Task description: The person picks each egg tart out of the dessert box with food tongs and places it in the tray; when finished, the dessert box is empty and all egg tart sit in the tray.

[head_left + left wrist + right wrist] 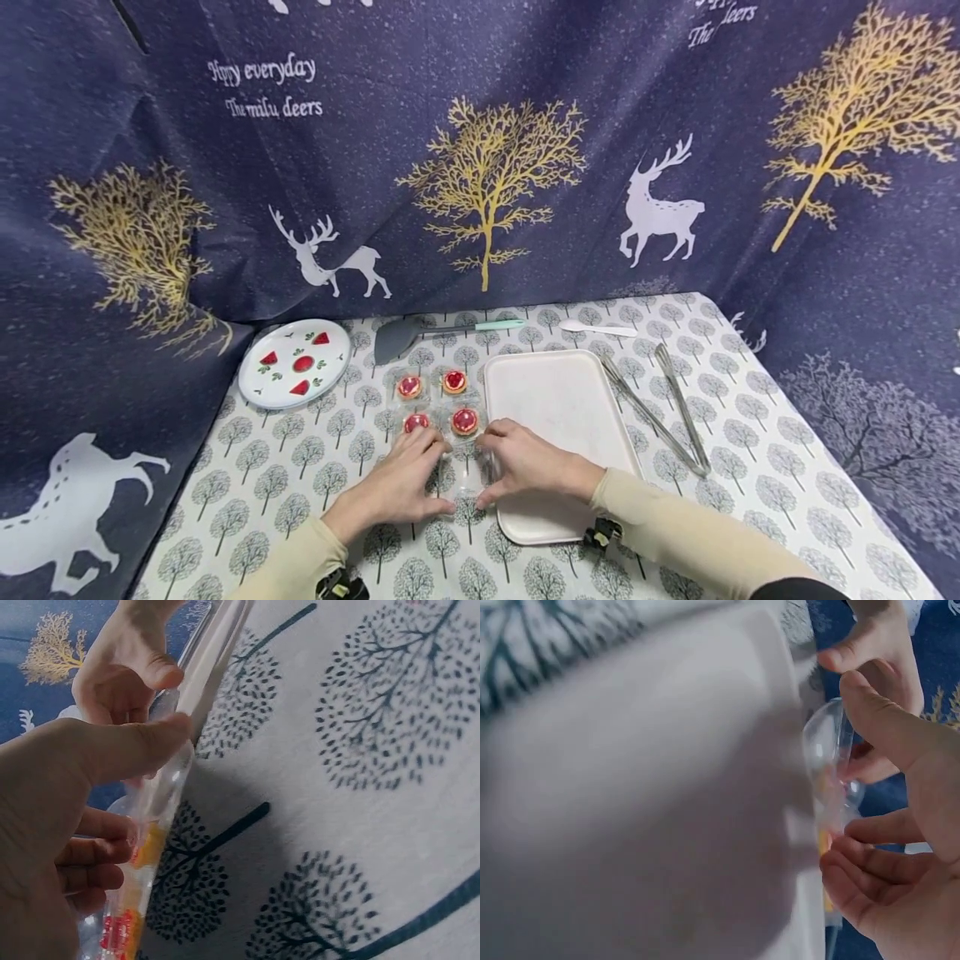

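Observation:
A clear plastic tart box (468,479) lies on the cloth between my two hands, its far part holding several small tarts (454,382) with red tops. On its left side my left hand (408,479) grips it, thumb along the near edge and curled fingers against the side by the tarts. My right hand (528,462) grips the opposite side, with its thumb (866,701) at the near end and its fingers bent against the plastic. Under the right hand and wrist lies a pale rectangular tray (558,392). The hands partly cover the box's sides.
At the far left sits a round white plate (270,387) with a watermelon pattern. Behind the tarts lies a grey spatula (397,337) with a mint handle. A white spoon (600,328) and metal tongs (686,417) lie right of it. A dark blue curtain (525,67) hangs behind the table.

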`<state>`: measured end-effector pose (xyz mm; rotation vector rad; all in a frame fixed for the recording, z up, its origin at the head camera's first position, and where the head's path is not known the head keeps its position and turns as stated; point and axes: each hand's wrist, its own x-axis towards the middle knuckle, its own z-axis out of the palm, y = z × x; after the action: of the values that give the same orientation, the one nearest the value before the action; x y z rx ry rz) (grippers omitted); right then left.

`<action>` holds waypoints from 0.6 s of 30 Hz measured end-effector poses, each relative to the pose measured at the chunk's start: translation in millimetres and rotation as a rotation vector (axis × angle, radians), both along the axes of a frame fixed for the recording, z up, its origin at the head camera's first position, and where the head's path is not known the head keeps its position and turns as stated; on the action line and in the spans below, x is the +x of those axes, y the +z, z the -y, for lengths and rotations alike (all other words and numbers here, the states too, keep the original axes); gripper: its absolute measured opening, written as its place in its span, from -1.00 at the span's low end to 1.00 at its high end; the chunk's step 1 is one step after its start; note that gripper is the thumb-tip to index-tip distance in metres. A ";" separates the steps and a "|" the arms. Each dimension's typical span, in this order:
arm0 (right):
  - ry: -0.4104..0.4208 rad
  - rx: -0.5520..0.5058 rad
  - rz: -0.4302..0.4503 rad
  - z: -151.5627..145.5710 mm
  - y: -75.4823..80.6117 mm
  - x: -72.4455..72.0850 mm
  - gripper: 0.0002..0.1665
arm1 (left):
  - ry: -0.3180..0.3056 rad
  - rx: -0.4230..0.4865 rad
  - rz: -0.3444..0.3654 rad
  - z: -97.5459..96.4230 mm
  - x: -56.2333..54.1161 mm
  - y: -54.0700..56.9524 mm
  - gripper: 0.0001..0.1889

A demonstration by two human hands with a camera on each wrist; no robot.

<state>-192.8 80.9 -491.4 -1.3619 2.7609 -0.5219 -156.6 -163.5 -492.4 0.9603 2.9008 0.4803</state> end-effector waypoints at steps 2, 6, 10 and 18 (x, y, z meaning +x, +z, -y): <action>-0.011 -0.003 0.001 -1.0 4.4 -3.0 0.03 | 0.005 0.023 0.002 0.4 -1.6 1.1 -0.15; -0.021 -0.027 0.024 -1.2 14.6 -9.8 0.01 | 0.012 0.049 -0.017 0.9 -6.4 3.4 -0.13; -0.041 -0.067 0.092 -0.7 21.6 -17.2 -0.08 | 0.001 0.035 -0.012 2.3 -8.8 7.0 -0.12; -0.108 -0.196 0.183 3.5 22.4 -42.6 -0.35 | 0.014 0.084 0.025 3.9 -16.8 10.2 -0.14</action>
<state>-235.4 77.5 -469.0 -1.1333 2.7026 -0.8953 -173.4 -167.5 -482.2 0.9384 2.8880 0.6148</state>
